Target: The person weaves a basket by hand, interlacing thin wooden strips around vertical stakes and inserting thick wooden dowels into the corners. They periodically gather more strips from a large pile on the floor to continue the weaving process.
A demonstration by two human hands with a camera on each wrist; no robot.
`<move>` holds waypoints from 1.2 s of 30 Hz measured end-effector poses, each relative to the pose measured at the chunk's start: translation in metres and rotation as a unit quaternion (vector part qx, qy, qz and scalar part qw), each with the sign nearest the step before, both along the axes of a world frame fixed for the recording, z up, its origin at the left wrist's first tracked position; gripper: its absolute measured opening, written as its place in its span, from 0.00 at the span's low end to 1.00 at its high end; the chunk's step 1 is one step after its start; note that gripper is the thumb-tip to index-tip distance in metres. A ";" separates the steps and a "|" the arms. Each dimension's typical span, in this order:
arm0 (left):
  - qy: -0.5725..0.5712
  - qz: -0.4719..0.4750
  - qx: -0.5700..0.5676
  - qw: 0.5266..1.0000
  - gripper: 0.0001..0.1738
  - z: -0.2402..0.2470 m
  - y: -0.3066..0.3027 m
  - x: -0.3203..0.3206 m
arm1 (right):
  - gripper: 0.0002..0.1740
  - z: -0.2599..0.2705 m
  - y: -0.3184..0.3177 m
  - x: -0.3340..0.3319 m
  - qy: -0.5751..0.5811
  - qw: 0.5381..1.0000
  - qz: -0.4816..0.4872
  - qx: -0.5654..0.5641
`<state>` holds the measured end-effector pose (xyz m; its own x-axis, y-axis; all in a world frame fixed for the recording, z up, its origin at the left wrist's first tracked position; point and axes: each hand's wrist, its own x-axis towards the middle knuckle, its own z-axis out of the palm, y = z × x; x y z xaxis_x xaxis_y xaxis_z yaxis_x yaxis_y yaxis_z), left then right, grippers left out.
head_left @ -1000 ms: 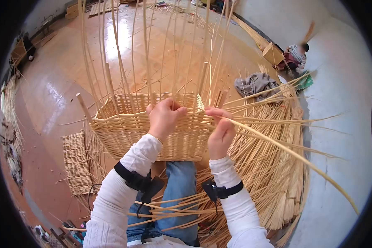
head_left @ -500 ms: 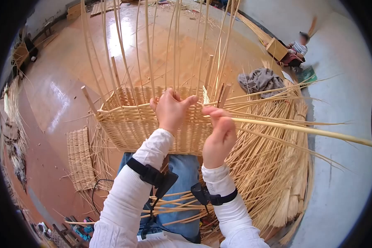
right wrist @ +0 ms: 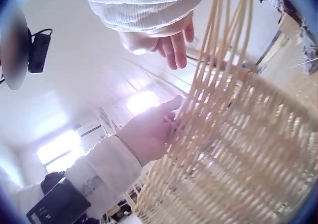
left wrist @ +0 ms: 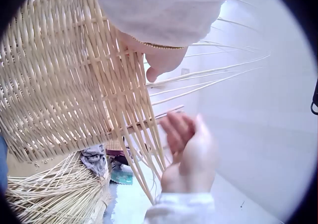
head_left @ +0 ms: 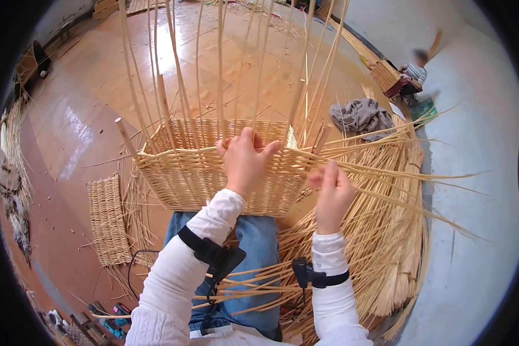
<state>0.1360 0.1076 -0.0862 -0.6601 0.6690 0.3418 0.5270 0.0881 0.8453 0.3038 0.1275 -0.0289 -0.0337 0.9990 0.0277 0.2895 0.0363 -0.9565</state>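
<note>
A half-woven wicker basket (head_left: 219,187) stands before the person's knees, with long upright stakes (head_left: 220,69) and thicker wooden corner posts (head_left: 297,106). At the middle of its near rim, the left hand (head_left: 246,164) grips the woven edge, thumb pointing right and fingertips hidden behind the rim. Just outside the right corner, the right hand (head_left: 333,199) is raised with its fingers loosely bent and nothing between them. Several loose weaving strands (head_left: 409,171) stick out rightward past it. In the left wrist view, the right hand (left wrist: 191,159) appears beside these strands.
A large heap of cut canes (head_left: 380,230) lies at the right, with a grey cloth (head_left: 360,118) behind it. To the left lies a flat woven panel (head_left: 108,222). Canes (head_left: 248,288) cross the lap. Another person (head_left: 415,72) sits by the wall (head_left: 467,144).
The right hand has let go of the thick strand it pinched and moved right, away from the rim. The left hand has slid slightly right in view, still gripping the rim.
</note>
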 end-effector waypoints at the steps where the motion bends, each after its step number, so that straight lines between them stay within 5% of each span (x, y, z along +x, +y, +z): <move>1: 0.008 -0.006 -0.004 1.000 0.25 -0.002 -0.001 0.000 | 0.23 0.000 0.004 -0.024 -0.113 0.963 0.017 0.245; 2: 0.010 -0.005 -0.008 1.000 0.25 -0.003 -0.004 0.000 | 0.22 0.000 0.008 -0.039 -0.216 0.855 0.031 0.470; 5: -0.027 -0.071 -0.010 0.997 0.22 0.004 -0.013 -0.009 | 0.21 -0.011 0.028 -0.064 -0.378 0.860 0.084 0.333; 10: -0.172 -0.210 0.091 0.958 0.30 0.092 0.008 -0.065 | 0.23 -0.032 0.032 -0.077 -0.289 0.899 0.025 0.329; 11: -0.174 -0.205 0.086 0.959 0.30 0.094 0.021 -0.070 | 0.23 -0.039 0.037 -0.076 -0.278 0.898 -0.003 0.342; 13: -0.238 -0.389 0.036 0.889 0.34 0.096 0.039 -0.076 | 0.23 -0.037 0.041 -0.078 -0.269 0.909 -0.025 0.316; 16: -0.284 -0.409 0.044 0.866 0.36 0.099 0.041 -0.066 | 0.22 -0.038 0.045 -0.079 -0.249 0.914 -0.017 0.319; 18: -0.263 -0.361 0.070 0.892 0.30 0.095 0.031 -0.060 | 0.22 -0.036 0.049 -0.078 -0.219 0.927 -0.014 0.304; 21: -0.028 -0.196 0.151 0.968 0.16 0.093 -0.054 -0.081 | 0.21 -0.034 0.065 -0.062 -0.222 0.919 0.000 0.325; 23: 0.019 -0.061 0.332 0.941 0.15 0.055 -0.108 -0.138 | 0.21 -0.031 0.083 -0.048 -0.213 0.925 0.010 0.313; 24: -0.093 0.071 0.312 0.943 0.16 0.051 -0.135 -0.159 | 0.21 -0.029 0.093 -0.038 -0.211 0.929 0.027 0.304; 26: -0.133 0.079 0.247 0.957 0.15 0.044 -0.155 -0.174 | 0.21 -0.029 0.115 -0.022 -0.216 0.934 0.014 0.284; 28: -0.305 -0.158 0.160 0.925 0.18 0.037 -0.158 -0.143 | 0.21 -0.025 0.131 -0.008 -0.189 0.942 0.006 0.276; 29: -0.296 -0.203 0.120 0.926 0.19 0.042 -0.152 -0.123 | 0.17 -0.026 0.130 -0.005 -0.241 0.889 -0.098 0.378; 30: -0.283 -0.249 0.081 0.923 0.21 0.051 -0.147 -0.108 | 0.17 -0.016 0.115 -0.002 -0.240 0.885 -0.113 0.383; 32: -0.347 -0.320 0.055 0.880 0.22 0.066 -0.142 -0.089 | 0.12 0.004 0.060 0.005 -0.128 0.926 -0.068 0.349; 34: -0.403 -0.385 0.023 0.830 0.23 0.072 -0.142 -0.076 | 0.10 -0.001 0.005 0.006 -0.145 0.859 -0.053 0.488; 36: -0.446 -0.413 -0.054 0.792 0.26 0.072 -0.154 -0.071 | 0.08 0.004 -0.051 -0.007 -0.101 0.908 0.035 0.405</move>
